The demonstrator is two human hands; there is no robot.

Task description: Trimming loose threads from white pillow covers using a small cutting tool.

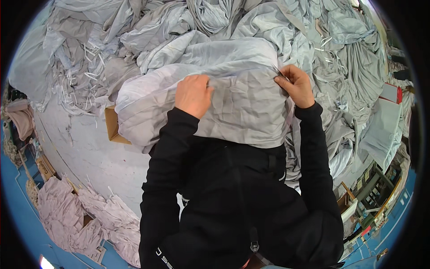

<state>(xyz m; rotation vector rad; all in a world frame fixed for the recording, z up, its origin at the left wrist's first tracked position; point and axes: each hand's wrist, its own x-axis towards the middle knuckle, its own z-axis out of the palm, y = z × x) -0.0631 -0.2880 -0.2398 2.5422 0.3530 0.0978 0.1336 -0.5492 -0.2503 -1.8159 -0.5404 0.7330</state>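
Note:
A wide piece of grey fabric (244, 105) lies draped over my lap, creased and partly folded over a paler grey layer. My left hand (194, 95) is closed on its upper left part, fingers curled under and mostly hidden. At the fabric's upper right corner, my right hand (296, 86) pinches a small dark pointed tool (277, 70) that looks like thread snips. Its tip rests close to the fabric's edge, and most of the tool is hidden by my fingers.
Heaps of grey cloth (215, 15) with white ties surround the far side and the right. A cardboard box (117, 125) sticks out at the fabric's left end. Pinkish cloth (67, 215) is piled at lower left on a blue floor (22, 179). A wooden crate (347, 204) stands at lower right.

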